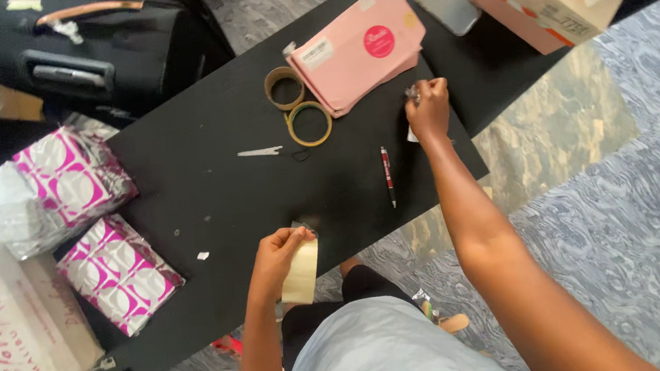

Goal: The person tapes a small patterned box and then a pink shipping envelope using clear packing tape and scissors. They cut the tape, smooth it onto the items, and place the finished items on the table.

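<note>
Black and matte, the table (pixel 211 196) runs diagonally through the head view over a grey-blue patterned carpet (pixel 648 181). A black suitcase (pixel 87 47) stands beyond its far left corner.

Hand pose: the left hand (pixel 276 255) sits at the near edge of the table, fingers curled and pinching the upper end of a cream strip of tape (pixel 303 271) that hangs down off the edge. The right hand (pixel 427 108) reaches out to the right part of the table with the arm extended, fingertips closed around a small crumpled clear piece (pixel 412 91); what this piece is cannot be told. A bit of white paper shows beneath this hand.

Materials and shapes:
- Two tan tape rolls (pixel 297 105), ring-shaped, lie touching each other, just left of a stack of flat pink mailer boxes (pixel 358 48).
- A slim red-and-black pen (pixel 387 174) lies between the two hands.
- A small white paper strip (pixel 259 152) lies left of the pen.
- A phone in a clear case (pixel 445 0) lies at the far edge.
- Two glossy pink-and-white patterned packages (pixel 103 229) rest on the left, near a white box (pixel 16 324) with pink lettering.
</note>
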